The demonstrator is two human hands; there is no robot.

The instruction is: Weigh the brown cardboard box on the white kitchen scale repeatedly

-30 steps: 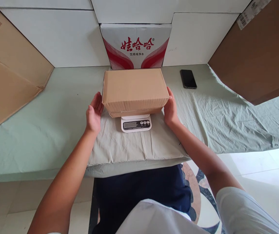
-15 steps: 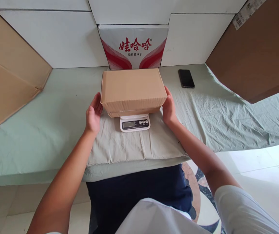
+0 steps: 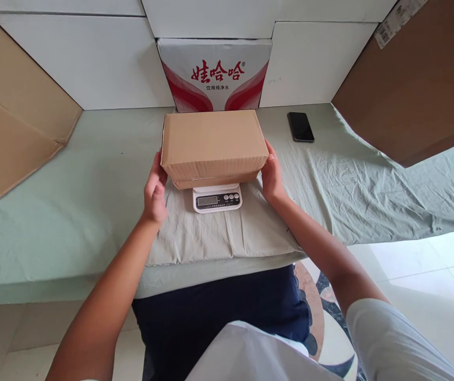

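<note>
A plain brown cardboard box (image 3: 213, 140) rests on a small white digital scale (image 3: 217, 200), whose display and buttons poke out below the box's front edge. My left hand (image 3: 154, 190) presses against the box's left end near the lower corner. Against the right end lies my right hand (image 3: 271, 177), fingers flat on the cardboard. The scale stands on a pale folded cushion (image 3: 219, 238).
A green sheet (image 3: 72, 201) covers the low surface. A red-and-white printed carton (image 3: 215, 74) stands behind the box against the white wall. A black phone (image 3: 300, 127) lies at the back right. Large cardboard pieces lean at the left (image 3: 8, 121) and right (image 3: 413, 90).
My left hand has closed in from a small gap onto the box's left end. The right hand stays on the right end. The box has not left the scale.
</note>
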